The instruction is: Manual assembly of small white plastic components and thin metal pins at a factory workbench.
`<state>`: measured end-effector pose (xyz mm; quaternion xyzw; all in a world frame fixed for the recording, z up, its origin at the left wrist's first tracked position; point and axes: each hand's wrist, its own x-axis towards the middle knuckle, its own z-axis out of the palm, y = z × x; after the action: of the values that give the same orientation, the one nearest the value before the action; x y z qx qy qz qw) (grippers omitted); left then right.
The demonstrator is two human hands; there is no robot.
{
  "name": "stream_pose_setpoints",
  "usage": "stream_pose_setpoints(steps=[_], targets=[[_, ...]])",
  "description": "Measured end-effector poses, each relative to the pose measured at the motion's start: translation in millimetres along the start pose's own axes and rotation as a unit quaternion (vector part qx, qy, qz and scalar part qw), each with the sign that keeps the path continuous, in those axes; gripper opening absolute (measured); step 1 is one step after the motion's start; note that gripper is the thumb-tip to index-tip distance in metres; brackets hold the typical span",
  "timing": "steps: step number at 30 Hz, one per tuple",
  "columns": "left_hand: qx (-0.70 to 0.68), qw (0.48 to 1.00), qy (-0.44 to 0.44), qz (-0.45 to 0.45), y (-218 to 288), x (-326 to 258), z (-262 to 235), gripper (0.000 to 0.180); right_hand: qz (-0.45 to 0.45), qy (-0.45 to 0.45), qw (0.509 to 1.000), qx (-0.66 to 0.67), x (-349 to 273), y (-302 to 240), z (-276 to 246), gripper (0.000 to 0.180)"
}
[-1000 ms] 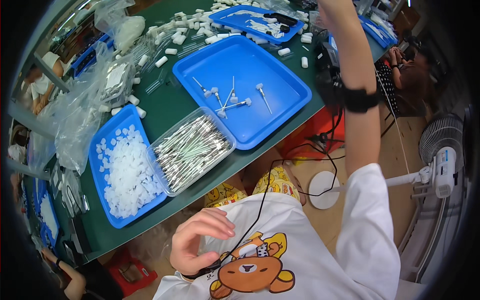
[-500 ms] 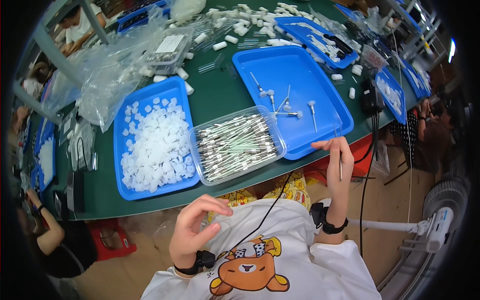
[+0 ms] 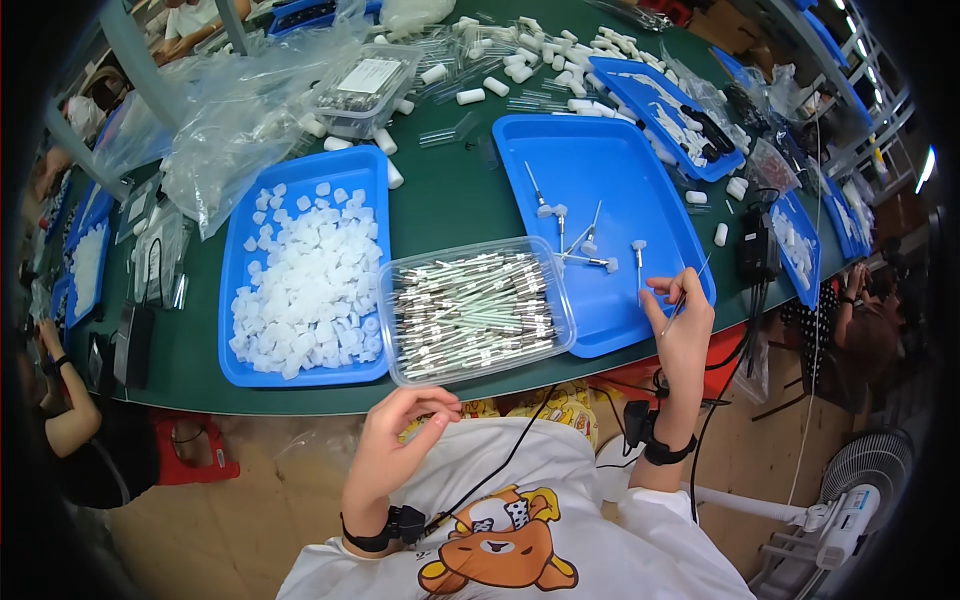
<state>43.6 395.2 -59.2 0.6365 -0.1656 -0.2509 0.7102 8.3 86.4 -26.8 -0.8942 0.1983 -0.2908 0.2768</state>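
right hand (image 3: 682, 325) pinches a thin needle (image 3: 690, 290) over the near right corner of the blue tray (image 3: 600, 190); left hand (image 3: 395, 440), loosely curled, empty. assembly step; next likely needs a cap.

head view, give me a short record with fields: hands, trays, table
left hand: curled, holding nothing visible, near the clear tray of thin rods
right hand: pinching a thin rod over the big blue tray
other tray: blue tray of white caps
table: green table, loose white caps, plastic bags
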Motion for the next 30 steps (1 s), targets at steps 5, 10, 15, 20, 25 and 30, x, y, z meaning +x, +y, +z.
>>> stream_pose_setpoints(steps=[5,10,15,20,25,30], targets=[[0.002,0.999,0.016,-0.046,-6,8,-3,0.012,0.026,0.025,0.999,-0.023,-2,12,10,0.033],[-0.001,0.997,0.049,-0.053,-10,8,-1,0.011,0.071,0.049,0.996,-0.018,7,17,25,0.032],[-0.026,0.996,0.047,-0.065,-7,9,0,0.011,0.096,0.031,0.995,-0.018,18,20,31,0.030],[-0.029,0.996,-0.010,-0.082,3,6,6,0.012,0.060,0.037,0.997,-0.014,19,29,25,0.030],[0.021,0.984,-0.173,-0.031,47,0,38,0.015,0.052,0.033,0.969,0.241,-6,-7,-1,0.034],[0.060,0.983,-0.090,0.147,55,23,74,0.031,0.014,0.000,0.927,0.375,-51,-54,-18,0.039]])
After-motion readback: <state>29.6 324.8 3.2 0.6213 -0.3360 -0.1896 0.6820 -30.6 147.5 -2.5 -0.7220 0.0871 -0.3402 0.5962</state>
